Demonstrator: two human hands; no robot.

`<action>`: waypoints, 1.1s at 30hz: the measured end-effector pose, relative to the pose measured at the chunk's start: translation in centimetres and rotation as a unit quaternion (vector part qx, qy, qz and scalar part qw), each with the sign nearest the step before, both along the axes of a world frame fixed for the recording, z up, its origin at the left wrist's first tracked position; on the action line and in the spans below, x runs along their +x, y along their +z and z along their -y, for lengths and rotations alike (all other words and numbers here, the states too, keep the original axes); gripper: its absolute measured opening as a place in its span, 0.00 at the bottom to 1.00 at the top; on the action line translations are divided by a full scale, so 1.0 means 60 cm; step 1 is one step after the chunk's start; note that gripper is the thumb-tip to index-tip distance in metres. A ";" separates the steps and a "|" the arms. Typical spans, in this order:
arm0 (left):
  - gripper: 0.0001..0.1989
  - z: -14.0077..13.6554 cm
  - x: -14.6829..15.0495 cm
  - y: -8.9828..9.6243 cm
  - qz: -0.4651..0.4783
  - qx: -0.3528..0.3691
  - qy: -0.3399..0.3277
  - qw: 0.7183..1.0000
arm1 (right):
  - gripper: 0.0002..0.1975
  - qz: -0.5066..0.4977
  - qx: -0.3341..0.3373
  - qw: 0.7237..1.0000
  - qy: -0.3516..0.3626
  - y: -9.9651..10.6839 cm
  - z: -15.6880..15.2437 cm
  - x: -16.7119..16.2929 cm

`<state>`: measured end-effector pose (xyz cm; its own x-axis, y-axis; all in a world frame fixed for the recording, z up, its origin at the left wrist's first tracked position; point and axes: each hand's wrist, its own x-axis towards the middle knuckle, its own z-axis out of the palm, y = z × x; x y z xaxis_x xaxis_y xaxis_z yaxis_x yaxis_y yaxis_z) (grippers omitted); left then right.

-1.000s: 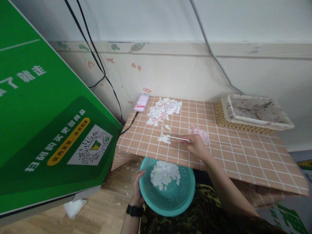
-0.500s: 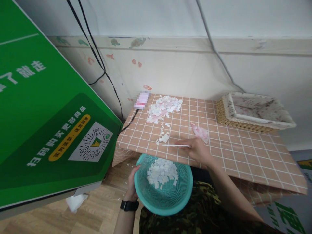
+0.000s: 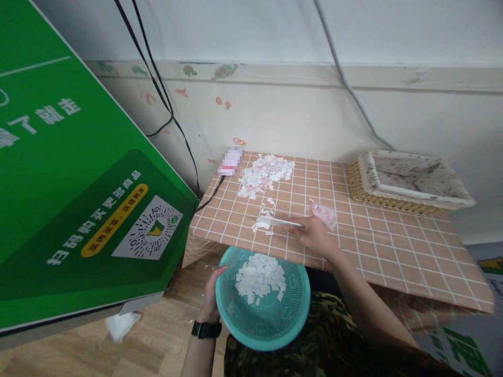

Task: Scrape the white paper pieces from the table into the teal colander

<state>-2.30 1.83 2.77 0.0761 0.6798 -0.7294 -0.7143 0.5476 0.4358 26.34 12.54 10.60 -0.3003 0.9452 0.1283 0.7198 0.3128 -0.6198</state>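
Note:
My left hand [image 3: 214, 290] grips the left rim of a round teal plastic colander [image 3: 271, 332], tilted just below the table's front edge. Small white paper scraps [image 3: 261, 277] lie heaped in its upper part. Over the table, my right hand [image 3: 312, 236] is closed on a thin white strip [image 3: 286, 223], seen nearly edge-on; its exact kind is unclear. The strip's far end is at a small group of white scraps [image 3: 264, 221]. A larger pile of white and pinkish scraps [image 3: 267, 173] lies behind, and a clear packet with pink contents [image 3: 324, 213] lies just beyond my right hand.
A brown checked cloth covers the table [image 3: 393, 256]. A lined wicker basket [image 3: 412, 196] stands at its back right. A phone [image 3: 230, 161] with a cable leans at the back left. A green cabinet [image 3: 98, 157] rises on the left, near a white bag [image 3: 121, 325] on the floor.
The strip has tilted and moved slightly away from the table's front edge, onto the small group of scraps, which now lies differently. My left hand and the colander have barely moved.

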 end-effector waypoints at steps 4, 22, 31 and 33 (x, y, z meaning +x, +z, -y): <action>0.08 -0.001 0.002 0.004 -0.024 -0.013 0.010 1.000 | 0.12 0.013 0.016 1.000 -0.007 -0.003 -0.008 -0.019; 0.09 0.009 -0.012 0.017 -0.023 0.027 0.015 0.999 | 0.13 -0.048 0.047 0.996 -0.059 -0.007 0.076 0.012; 0.09 0.001 -0.021 0.009 -0.027 0.021 0.018 0.999 | 0.13 -0.037 0.059 0.997 -0.037 -0.012 0.083 -0.017; 0.09 -0.002 -0.024 0.009 -0.035 0.026 0.024 0.999 | 0.14 -0.023 0.074 0.996 -0.039 -0.019 0.081 -0.024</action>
